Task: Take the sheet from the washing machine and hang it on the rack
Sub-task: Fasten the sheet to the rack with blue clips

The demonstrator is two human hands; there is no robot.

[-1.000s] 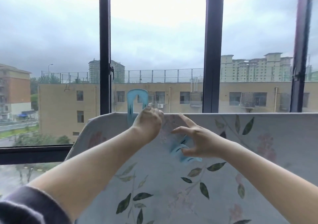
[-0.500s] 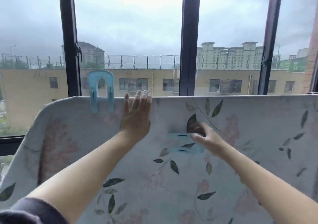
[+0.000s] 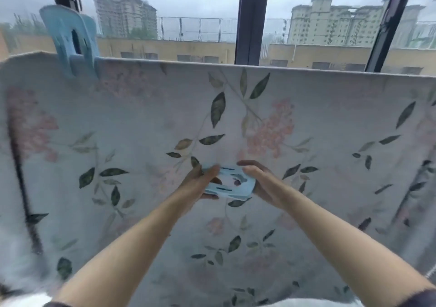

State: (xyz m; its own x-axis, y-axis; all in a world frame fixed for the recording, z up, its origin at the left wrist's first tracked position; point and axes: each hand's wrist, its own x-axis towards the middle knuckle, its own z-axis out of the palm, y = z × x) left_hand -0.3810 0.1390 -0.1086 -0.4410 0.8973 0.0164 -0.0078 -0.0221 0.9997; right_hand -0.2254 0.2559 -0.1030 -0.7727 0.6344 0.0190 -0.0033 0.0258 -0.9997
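**Sheet over the rack, one clip on, a second in both hands**

Behind everything stands the window (image 3: 250,18), its dark frames cutting a grey sky and pale buildings. In front of it the floral sheet (image 3: 141,118) hangs spread wide and fills most of the view. Its top fold runs in a straight line just below the sill line. The rack itself is hidden under that fold, so its bar cannot be seen. At the upper left a large blue clothes clip (image 3: 70,44) straddles the fold and pins the sheet there. The rest of the top edge, from the middle to the right, carries no clip.

What could go wrong, as I judge it: with only one end pinned, the free right side could slide off the bar if the cloth is tugged or leaned on while the next clip goes up. A clip opened too little could also ride on the fold without biting the bar beneath.

The left hand (image 3: 200,185) and right hand (image 3: 265,184) meet low in front of the sheet. Each grip is closed round one end of a second blue clip (image 3: 230,185), thumbs on top and fingers curled beneath. Whether the clip's own mouth is being spread cannot be told.
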